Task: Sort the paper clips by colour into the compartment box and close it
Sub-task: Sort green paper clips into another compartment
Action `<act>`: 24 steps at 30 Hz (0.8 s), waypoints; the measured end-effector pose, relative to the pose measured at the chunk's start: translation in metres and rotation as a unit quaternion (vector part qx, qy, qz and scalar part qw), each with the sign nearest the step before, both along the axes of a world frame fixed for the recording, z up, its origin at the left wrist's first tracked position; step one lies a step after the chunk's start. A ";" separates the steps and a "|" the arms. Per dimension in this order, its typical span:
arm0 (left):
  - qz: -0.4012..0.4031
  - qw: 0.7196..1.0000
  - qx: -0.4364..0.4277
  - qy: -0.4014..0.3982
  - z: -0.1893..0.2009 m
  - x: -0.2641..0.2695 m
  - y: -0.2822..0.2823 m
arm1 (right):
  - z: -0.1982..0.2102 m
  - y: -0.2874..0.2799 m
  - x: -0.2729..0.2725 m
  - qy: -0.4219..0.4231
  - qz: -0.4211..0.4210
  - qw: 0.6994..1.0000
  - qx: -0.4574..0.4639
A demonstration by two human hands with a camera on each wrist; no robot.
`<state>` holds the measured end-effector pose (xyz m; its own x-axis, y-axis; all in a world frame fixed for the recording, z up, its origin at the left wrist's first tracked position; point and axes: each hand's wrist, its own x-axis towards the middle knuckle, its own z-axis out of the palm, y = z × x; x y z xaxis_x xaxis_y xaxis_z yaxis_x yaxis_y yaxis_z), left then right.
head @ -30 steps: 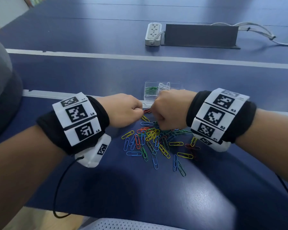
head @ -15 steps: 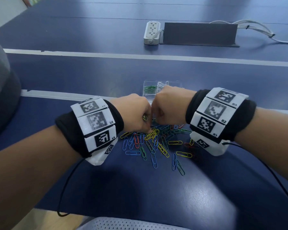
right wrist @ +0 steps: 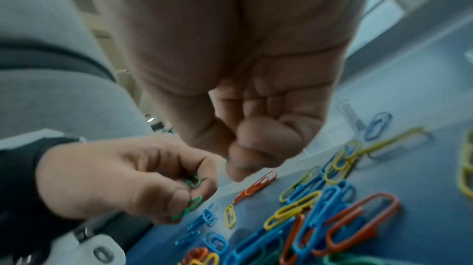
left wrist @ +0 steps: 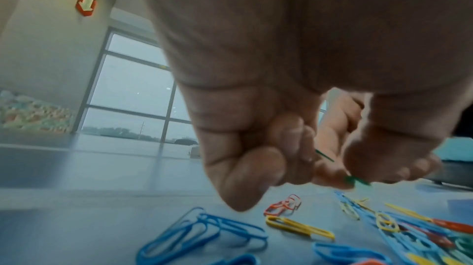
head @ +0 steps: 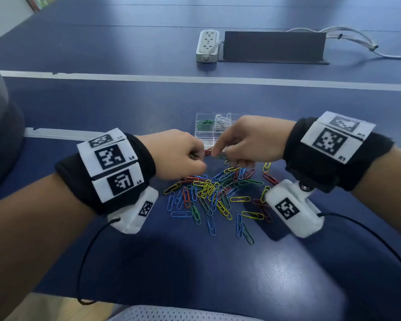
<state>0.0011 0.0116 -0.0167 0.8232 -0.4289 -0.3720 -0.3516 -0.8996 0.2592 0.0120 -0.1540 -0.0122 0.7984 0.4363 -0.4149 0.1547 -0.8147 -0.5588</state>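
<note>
A loose pile of coloured paper clips [head: 214, 195] lies on the blue table, straight in front of me. Behind it stands the clear compartment box [head: 200, 135], lid open, with green clips [head: 205, 123] in its far left cell and white clips [head: 222, 119] beside them. My left hand [head: 198, 156] hovers over the pile's far edge and holds a few green clips [right wrist: 192, 194] in curled fingers. My right hand [head: 220, 154] is close beside it, index finger and thumb pinching a green clip [head: 221, 156]. Most of that clip is hidden.
A white power strip [head: 207, 45] and a dark flat stand [head: 273, 46] with grey cables [head: 347, 38] sit far back. A white tape line [head: 125, 76] crosses the table. Bare table lies between the pile and the near edge [head: 195, 304].
Both fists were pressed together over the pile. Now they have drawn slightly apart; the right wrist has rolled outward and its index finger points toward the left hand.
</note>
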 end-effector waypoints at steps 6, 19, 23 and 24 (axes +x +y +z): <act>0.046 0.994 -0.076 0.065 -0.001 0.000 -0.005 | -0.004 -0.006 0.000 0.171 -0.133 0.971 0.100; -0.027 0.998 -0.051 0.031 -0.005 0.003 -0.012 | 0.001 -0.021 -0.022 -0.159 0.077 0.956 -0.234; -0.017 0.998 -0.040 0.036 -0.003 0.000 -0.022 | -0.001 -0.022 -0.021 -0.139 0.057 0.967 -0.206; -0.018 0.999 -0.032 0.032 -0.003 0.000 -0.024 | -0.001 -0.022 -0.021 -0.133 0.047 0.969 -0.201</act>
<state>0.0008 -0.0129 -0.0196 0.7814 -0.4831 -0.3949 -0.3648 -0.8672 0.3390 -0.0087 -0.1764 -0.0137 0.8646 0.3581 -0.3526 0.3341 -0.9337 -0.1289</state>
